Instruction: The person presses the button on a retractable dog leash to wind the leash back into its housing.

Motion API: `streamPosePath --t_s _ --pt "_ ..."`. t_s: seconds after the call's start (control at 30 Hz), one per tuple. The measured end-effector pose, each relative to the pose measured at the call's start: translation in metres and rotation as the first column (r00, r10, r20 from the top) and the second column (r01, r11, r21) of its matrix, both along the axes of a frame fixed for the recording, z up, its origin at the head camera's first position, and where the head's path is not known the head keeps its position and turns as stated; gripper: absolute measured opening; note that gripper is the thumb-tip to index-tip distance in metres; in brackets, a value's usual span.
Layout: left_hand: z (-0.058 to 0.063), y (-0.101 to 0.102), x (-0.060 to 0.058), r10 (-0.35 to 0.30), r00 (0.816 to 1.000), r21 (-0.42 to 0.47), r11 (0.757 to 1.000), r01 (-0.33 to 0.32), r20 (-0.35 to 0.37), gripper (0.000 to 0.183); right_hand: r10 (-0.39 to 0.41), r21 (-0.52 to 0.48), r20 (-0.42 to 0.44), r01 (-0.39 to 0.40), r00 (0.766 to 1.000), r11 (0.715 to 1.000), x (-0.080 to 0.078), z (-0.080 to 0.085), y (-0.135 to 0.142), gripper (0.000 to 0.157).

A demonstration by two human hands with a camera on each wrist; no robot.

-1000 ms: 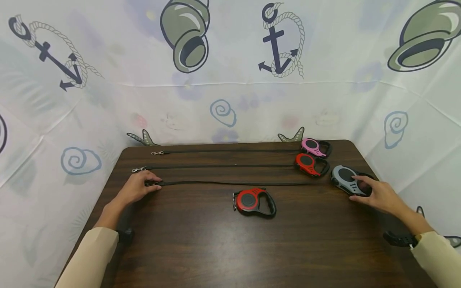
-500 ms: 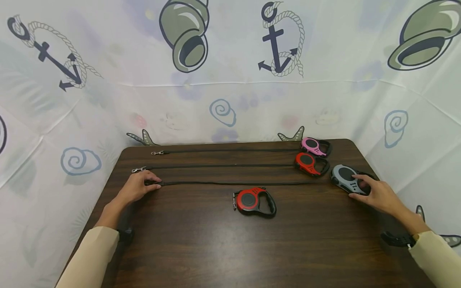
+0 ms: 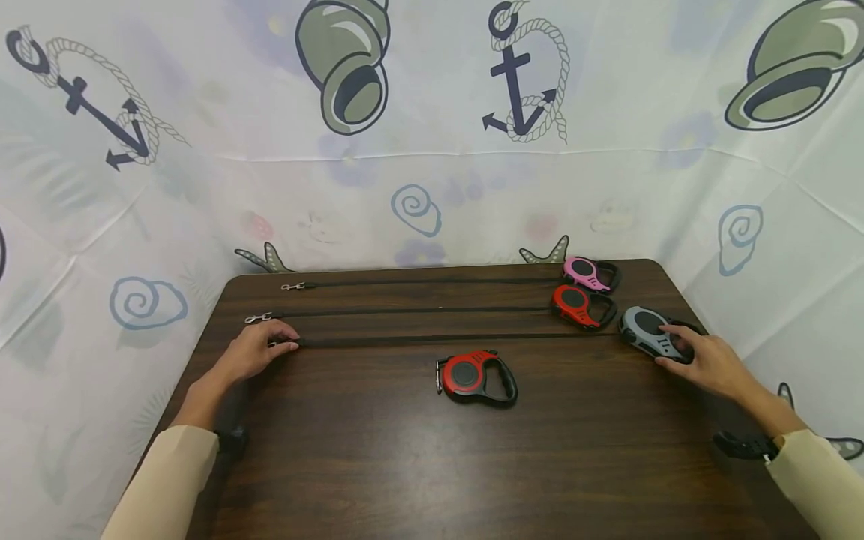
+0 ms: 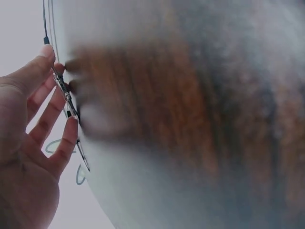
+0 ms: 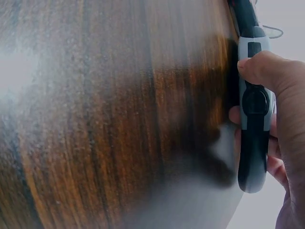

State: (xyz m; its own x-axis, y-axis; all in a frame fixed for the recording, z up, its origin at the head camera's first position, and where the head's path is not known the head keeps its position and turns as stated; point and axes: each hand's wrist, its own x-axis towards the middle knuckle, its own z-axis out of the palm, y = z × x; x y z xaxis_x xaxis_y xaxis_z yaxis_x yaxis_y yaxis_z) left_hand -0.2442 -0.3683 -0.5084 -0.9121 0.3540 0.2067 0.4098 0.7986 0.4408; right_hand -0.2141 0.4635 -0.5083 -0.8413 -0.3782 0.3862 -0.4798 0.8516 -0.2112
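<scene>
A grey and black retractable dog leash (image 3: 639,324) lies at the table's right side, gripped by my right hand (image 3: 712,365). In the right wrist view the thumb presses on the edge of its casing (image 5: 255,100), with fingers round the other side. Its black cord (image 3: 439,339) runs straight leftward across the table. At the far end my left hand (image 3: 251,349) pinches the cord's end by the metal clip (image 4: 66,95), thumb and fingertips on it. The clip is mostly hidden by the fingers in the head view.
Behind lie a red leash (image 3: 574,300) and a pink leash (image 3: 582,270), their cords drawn out leftward to silver clips (image 3: 259,318). Another red leash (image 3: 464,373), its cord wound in, lies mid-table. A patterned cloth (image 3: 418,135) hangs behind the brown table (image 3: 432,465).
The grey leash's cord, which sagged slightly toward its right end, now runs straighter and tighter to the casing. Both hands keep their hold and have barely moved.
</scene>
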Motion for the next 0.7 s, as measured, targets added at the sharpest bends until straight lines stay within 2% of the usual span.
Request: streamPosePath --t_s 0.17,0.33,0.5,0.7 --pt "0.0 -0.001 -0.001 0.019 0.999 0.018 1.0 -0.02 0.044 0.014 0.021 0.005 0.002 -0.021 1.0 1.0 0.0 0.002 0.001 0.063" --pt "-0.001 -0.002 0.0 0.017 1.0 0.05 0.999 -0.018 0.023 0.014 0.041 -0.006 -0.001 -0.041 0.999 0.999 0.002 0.006 0.0 0.061" --pt "0.0 -0.004 0.001 0.026 1.0 0.073 0.997 -0.026 -0.008 0.015 0.005 -0.038 0.041 -0.003 0.999 0.999 0.003 0.01 -0.001 0.056" --pt "0.002 -0.005 0.001 0.029 0.999 0.068 0.997 -0.026 -0.039 0.015 -0.057 -0.132 0.119 0.072 0.991 0.989 0.005 0.018 -0.004 0.048"
